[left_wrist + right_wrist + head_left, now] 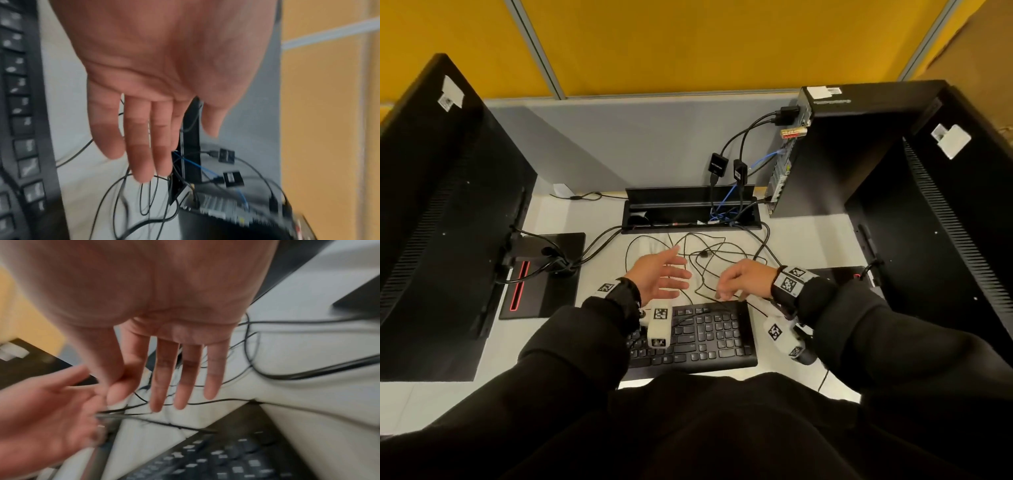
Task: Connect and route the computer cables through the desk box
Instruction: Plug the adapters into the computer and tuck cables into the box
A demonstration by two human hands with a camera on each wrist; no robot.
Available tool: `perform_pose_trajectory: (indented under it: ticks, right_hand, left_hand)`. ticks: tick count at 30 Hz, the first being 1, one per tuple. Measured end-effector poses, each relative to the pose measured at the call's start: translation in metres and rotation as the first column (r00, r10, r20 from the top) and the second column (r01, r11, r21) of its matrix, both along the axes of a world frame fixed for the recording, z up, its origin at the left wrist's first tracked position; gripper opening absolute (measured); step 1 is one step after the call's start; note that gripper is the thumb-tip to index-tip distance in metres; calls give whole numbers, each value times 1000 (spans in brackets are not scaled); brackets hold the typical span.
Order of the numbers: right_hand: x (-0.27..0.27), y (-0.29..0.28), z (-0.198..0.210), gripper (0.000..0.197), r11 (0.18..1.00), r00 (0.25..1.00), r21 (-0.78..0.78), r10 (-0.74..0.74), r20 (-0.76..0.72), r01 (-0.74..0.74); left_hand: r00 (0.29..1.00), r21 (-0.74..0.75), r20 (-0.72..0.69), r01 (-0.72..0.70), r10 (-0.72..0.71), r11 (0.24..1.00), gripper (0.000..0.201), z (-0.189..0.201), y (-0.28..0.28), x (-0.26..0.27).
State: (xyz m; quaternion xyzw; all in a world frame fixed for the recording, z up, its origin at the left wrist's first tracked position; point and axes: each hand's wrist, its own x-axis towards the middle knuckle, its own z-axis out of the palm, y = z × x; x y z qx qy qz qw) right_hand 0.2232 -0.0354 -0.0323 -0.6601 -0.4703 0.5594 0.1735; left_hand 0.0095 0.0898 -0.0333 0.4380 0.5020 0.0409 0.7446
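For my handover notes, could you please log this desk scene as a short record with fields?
left hand: open, palm turned inward, holding nothing, above the loose cables
right hand: open, fingers hanging straight above the cables
thin black cables: tangled on the desk between keyboard and desk box
desk box: lid raised, blue and black cables entering at its right end
keyboard: nearest the person
desktop computer: upright, right of the box, cables plugged in

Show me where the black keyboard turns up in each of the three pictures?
Head view: the keyboard lies at lower centre, just below both hands.
Left wrist view: it runs down the left edge, beside the left hand.
Right wrist view: it fills the bottom, right of centre, under the right hand.
Shared landmark: the thin black cables looping on the desk beside it.
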Motion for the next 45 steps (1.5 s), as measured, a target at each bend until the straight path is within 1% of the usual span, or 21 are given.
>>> perform_pose_trajectory:
  ticks: [2, 4, 7, 9, 10, 13, 16, 19, 22, 23, 26, 27, 29, 31, 34, 36, 39, 41, 42, 43, 45]
  right_hand:
    - [-5, 8, 17, 17, 990, 970, -6, -141, -198, 143]
    - [-4, 18, 34, 15, 984, 955, -18, -175, -239, 175]
    - [-6, 24, 37, 31, 996, 997, -61, 63, 47, -60]
    - [-11, 20, 27, 40, 962, 949, -169, 247, 198, -215]
    - [-14, 16, 20, 44, 938, 929, -221, 311, 203, -265]
    - [-20, 3, 1, 48, 903, 931, -281, 359, 72, -326]
    - [-21, -7, -8, 33, 876, 907, -266, 420, 10, -403]
    - [-13, -4, 4, 16, 898, 910, -169, 415, 12, -407]
    - [3, 11, 17, 9, 979, 976, -16, 204, 78, -204]
    - [6, 14, 17, 9, 980, 973, -9, 199, 119, -200]
    - [-5, 8, -3, 19, 900, 898, -215, 414, 146, -380]
    - [-15, 3, -14, 27, 864, 877, -280, 465, 122, -419]
    - [-35, -6, -34, 42, 810, 842, -345, 531, 91, -474]
    - [-46, -8, -43, 50, 768, 785, -375, 602, 145, -520]
    - [-41, -8, -41, 34, 665, 674, -450, 719, 169, -597]
    - [-30, -9, -33, 18, 658, 656, -443, 732, 186, -608]
    - [-12, 7, -7, 44, 821, 794, -329, 552, 255, -466]
    - [10, 25, 20, 51, 963, 937, -175, 246, 248, -206]
    - [24, 32, 34, 52, 999, 987, -47, 23, 160, -16]
    - [38, 36, 49, 52, 981, 983, 74, -181, 41, 178]
    - [67, 41, 70, 53, 868, 877, 176, -424, -226, 465]
  left_hand:
    - [973, 105, -52, 230, -225, 968, 41, 9, -6, 10]
    - [918, 191, -108, 396, -382, 898, 30, 12, -12, 18]
    - [827, 222, -194, 561, -528, 798, 21, 13, -18, 25]
    - [793, 193, -188, 608, -580, 770, 21, 13, -19, 26]
    - [792, 173, -165, 609, -587, 774, 21, 13, -19, 26]
    - [873, 150, -85, 487, -480, 860, 19, 10, -15, 22]
    - [938, 212, -154, 337, -309, 917, 14, 2, -5, 18]
    - [925, 290, -261, 348, -276, 891, 19, -5, 2, 14]
    - [889, 406, -382, 409, -255, 818, 33, -14, 4, 15]
    - [883, 412, -391, 419, -258, 809, 41, -17, 3, 18]
    - [913, 298, -266, 383, -309, 874, 68, -24, -3, 27]
    - [933, 245, -199, 342, -298, 907, 68, -26, -6, 30]
    - [958, 185, -104, 281, -266, 942, 49, -27, -7, 33]
    - [970, 206, -17, 239, -241, 949, 31, -21, 0, 31]
    - [981, 162, 188, 6, -37, 987, 29, 3, 23, 22]
    - [951, 156, 274, -189, 141, 970, 31, 25, 45, 9]
    - [888, 154, 317, -396, 334, 906, 35, 53, 71, -19]
    - [831, 157, 310, -523, 461, 838, 23, 61, 79, -44]
    - [797, 145, 293, -584, 529, 799, 16, 62, 81, -55]
    - [767, 111, 257, -628, 588, 770, 11, 58, 82, -66]
    - [770, 66, 130, -635, 625, 769, 12, 44, 81, -82]
